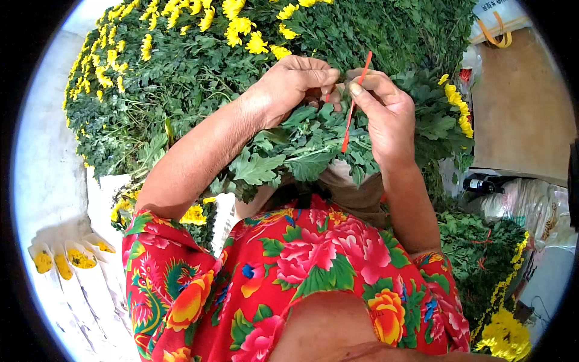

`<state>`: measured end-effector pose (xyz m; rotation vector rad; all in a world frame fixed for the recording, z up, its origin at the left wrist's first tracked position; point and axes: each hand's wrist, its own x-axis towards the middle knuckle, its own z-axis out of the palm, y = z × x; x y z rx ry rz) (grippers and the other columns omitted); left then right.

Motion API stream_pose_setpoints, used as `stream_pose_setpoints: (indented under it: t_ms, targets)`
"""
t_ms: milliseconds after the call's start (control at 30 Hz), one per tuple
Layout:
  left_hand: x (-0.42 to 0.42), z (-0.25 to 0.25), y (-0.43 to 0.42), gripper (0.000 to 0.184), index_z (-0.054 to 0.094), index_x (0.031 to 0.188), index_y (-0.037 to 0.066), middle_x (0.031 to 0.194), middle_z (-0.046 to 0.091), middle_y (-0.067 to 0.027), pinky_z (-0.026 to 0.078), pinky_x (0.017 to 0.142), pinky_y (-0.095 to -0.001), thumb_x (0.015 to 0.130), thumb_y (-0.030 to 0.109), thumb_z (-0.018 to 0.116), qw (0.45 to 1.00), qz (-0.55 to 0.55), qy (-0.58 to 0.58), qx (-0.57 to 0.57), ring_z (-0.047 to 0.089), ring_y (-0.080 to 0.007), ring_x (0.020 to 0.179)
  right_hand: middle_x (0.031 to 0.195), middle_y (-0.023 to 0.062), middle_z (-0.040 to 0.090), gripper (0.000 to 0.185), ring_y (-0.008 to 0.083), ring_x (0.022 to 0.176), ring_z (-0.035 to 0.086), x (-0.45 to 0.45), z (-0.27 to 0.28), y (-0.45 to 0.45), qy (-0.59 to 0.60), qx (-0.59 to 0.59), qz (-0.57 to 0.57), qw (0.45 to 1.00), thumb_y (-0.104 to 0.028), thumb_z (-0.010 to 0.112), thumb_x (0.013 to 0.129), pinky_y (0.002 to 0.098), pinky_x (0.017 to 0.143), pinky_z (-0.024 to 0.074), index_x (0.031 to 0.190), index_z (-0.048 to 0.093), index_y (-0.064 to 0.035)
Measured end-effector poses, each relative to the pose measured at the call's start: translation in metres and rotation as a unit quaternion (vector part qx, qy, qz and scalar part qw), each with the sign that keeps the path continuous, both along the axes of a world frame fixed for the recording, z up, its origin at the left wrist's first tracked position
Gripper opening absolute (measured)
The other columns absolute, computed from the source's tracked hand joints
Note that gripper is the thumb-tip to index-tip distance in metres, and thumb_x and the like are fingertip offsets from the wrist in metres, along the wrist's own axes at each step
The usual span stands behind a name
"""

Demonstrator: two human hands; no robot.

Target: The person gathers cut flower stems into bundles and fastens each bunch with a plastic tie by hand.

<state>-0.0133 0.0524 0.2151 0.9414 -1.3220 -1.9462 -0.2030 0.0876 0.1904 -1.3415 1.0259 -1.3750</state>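
Note:
A bunch of leafy green chrysanthemum stems [256,169] lies across the lap, with yellow flowers at its right end. My left hand [289,87] is closed over the stems, its thumb and forefinger pinched together. A bit of red shows just below those fingertips. My right hand [386,114] pinches a thin red tie [348,127] between thumb and fingers. One end of the tie points up past the fingers and the other hangs down over the leaves. The fingertips of both hands are close together. Leaves and fingers hide whether the tie runs round the stems.
A large heap of yellow chrysanthemums [187,78] stands in front. More tied bunches [476,253] lie at the lower right. White-wrapped flowers [78,259] are at the lower left. A brown board [522,102] and a dark bottle [480,184] are at the right.

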Motion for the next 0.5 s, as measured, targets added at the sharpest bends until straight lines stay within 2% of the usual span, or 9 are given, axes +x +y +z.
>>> stream_pose_setpoints:
  t_ms: [33,100,133,200,267,333,367,433,500]
  targets:
    - [0.000,0.006,0.003,0.021,0.064,0.090,0.002,0.076,0.064,-0.0009,0.041,0.063,-0.0226,0.094,0.022,0.058,1.000,-0.001,0.003,0.003,0.052,-0.0069,0.070,0.098,0.0059,0.065,0.006,0.0105,0.085,0.059,0.000,0.008,0.004,0.003,0.003,-0.001,1.000,0.000,0.066,0.085,0.0259,0.076,0.0479,0.090,0.069,0.0024]
    - [-0.002,0.006,0.008,0.023,0.064,0.095,0.002,0.076,0.062,-0.0002,0.040,0.062,-0.0214,0.095,0.024,0.058,1.000,-0.015,-0.005,-0.007,0.052,-0.0062,0.071,0.109,0.0063,0.062,0.007,0.0112,0.094,0.058,0.001,0.013,0.010,-0.071,0.029,0.013,0.997,0.000,0.068,0.085,0.0260,0.082,0.0469,0.091,0.070,0.0015]
    - [0.000,0.008,0.009,0.023,0.064,0.095,0.002,0.076,0.062,-0.0002,0.040,0.062,-0.0214,0.095,0.024,0.058,1.000,-0.018,-0.005,-0.004,0.052,-0.0062,0.071,0.109,0.0063,0.062,0.007,0.0112,0.094,0.058,0.004,0.016,0.009,-0.071,0.031,0.010,0.997,0.000,0.068,0.085,0.0260,0.082,0.0469,0.091,0.070,0.0015]
    - [-0.002,0.010,0.013,0.022,0.064,0.099,0.001,0.079,0.062,0.0008,0.041,0.064,-0.0208,0.094,0.022,0.060,0.992,-0.058,-0.051,-0.098,0.054,-0.0059,0.072,0.112,0.0052,0.061,0.008,0.0107,0.095,0.058,0.005,0.017,0.008,-0.085,0.035,0.017,0.996,0.001,0.069,0.084,0.0253,0.083,0.0468,0.092,0.070,0.0003]
    - [-0.006,0.006,0.015,0.019,0.065,0.104,0.001,0.084,0.064,0.0022,0.045,0.067,-0.0208,0.089,0.013,0.067,0.994,-0.078,-0.027,-0.074,0.055,-0.0046,0.073,0.106,0.0043,0.063,0.009,0.0107,0.092,0.059,0.006,0.012,0.005,-0.087,0.019,0.026,0.996,0.002,0.070,0.083,0.0251,0.082,0.0471,0.092,0.070,0.0000]
    - [-0.012,0.000,0.021,0.015,0.067,0.096,0.003,0.079,0.064,0.0016,0.044,0.061,-0.0203,0.088,0.015,0.069,0.997,-0.005,-0.017,-0.074,0.055,-0.0044,0.069,0.099,0.0031,0.065,0.009,0.0104,0.088,0.060,0.007,0.009,0.004,-0.074,0.004,0.046,0.996,0.001,0.070,0.084,0.0248,0.078,0.0478,0.092,0.070,0.0000]
    - [-0.010,0.003,0.022,0.015,0.067,0.096,0.003,0.079,0.064,0.0016,0.044,0.061,-0.0203,0.088,0.015,0.069,0.997,-0.003,-0.015,-0.073,0.055,-0.0044,0.069,0.093,0.0027,0.066,0.009,0.0092,0.083,0.059,0.007,0.011,0.003,-0.041,0.015,0.049,0.998,-0.001,0.066,0.087,0.0243,0.074,0.0475,0.095,0.070,-0.0004]
    - [-0.006,0.011,0.022,0.010,0.067,0.086,0.005,0.073,0.064,0.0012,0.041,0.055,-0.0202,0.088,0.014,0.070,0.996,0.010,-0.067,-0.061,0.054,-0.0046,0.063,0.094,0.0037,0.067,0.011,0.0094,0.084,0.060,0.002,0.025,0.004,-0.035,0.033,0.041,0.998,-0.002,0.062,0.089,0.0239,0.073,0.0475,0.098,0.070,-0.0009]
    - [-0.006,0.007,0.023,0.011,0.066,0.083,0.005,0.071,0.063,0.0014,0.040,0.054,-0.0202,0.087,0.015,0.070,0.997,0.023,-0.044,-0.062,0.053,-0.0046,0.062,0.099,0.0065,0.069,0.019,0.0109,0.087,0.063,-0.008,0.040,0.008,-0.046,0.065,0.051,0.995,-0.003,0.053,0.093,0.0233,0.074,0.0484,0.104,0.068,-0.0010]
